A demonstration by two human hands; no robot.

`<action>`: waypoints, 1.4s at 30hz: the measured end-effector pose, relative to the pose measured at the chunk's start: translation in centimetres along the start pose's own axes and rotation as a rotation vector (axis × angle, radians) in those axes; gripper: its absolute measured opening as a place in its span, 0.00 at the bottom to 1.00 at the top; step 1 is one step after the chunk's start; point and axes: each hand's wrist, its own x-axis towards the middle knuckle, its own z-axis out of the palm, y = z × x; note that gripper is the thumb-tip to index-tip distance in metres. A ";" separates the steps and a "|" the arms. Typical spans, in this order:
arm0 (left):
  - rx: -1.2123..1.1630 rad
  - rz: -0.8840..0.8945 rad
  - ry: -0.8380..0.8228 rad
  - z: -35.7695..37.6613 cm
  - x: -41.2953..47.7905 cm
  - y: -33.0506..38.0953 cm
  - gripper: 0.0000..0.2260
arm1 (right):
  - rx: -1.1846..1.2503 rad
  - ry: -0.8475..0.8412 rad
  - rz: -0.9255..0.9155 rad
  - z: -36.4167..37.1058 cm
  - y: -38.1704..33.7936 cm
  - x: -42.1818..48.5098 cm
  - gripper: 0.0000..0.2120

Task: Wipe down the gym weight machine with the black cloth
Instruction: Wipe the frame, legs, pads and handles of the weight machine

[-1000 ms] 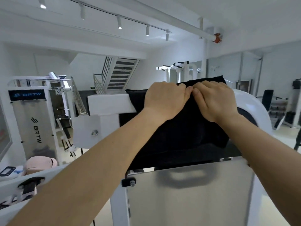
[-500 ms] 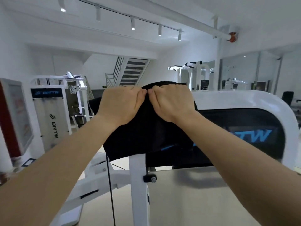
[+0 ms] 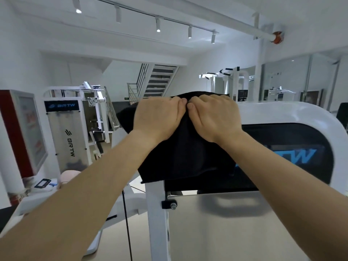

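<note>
- Here, both hands press palm-down on the black cloth (image 3: 188, 159), side by side, thumbs touching at the middle.
- Left hand (image 3: 160, 117) flat on the cloth's upper left part, fingers curled over the top edge; grip is a flat press on the cloth, not a pinch.
- Right hand (image 3: 214, 119) same on the right part, fingers bent over the far edge, holding the cloth against the machine.
- Cloth is draped over the top left corner of the gym weight machine (image 3: 293, 113), hanging down its front and covering the left end of the dark logo panel (image 3: 301, 153).
- Blue letters on the panel partly hidden by the right forearm.
- White upright post (image 3: 156, 223) with a black bolt bracket (image 3: 169, 204) below the cloth.
- Another white machine (image 3: 64, 132) marked BRTW stands well apart at left; staircase (image 3: 160, 80) behind.
</note>
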 end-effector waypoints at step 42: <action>-1.329 -0.893 -0.076 4.2 -15.4 -11.4 0.14 | -0.138 -0.223 -0.072 7.7 -22.2 0.1 0.14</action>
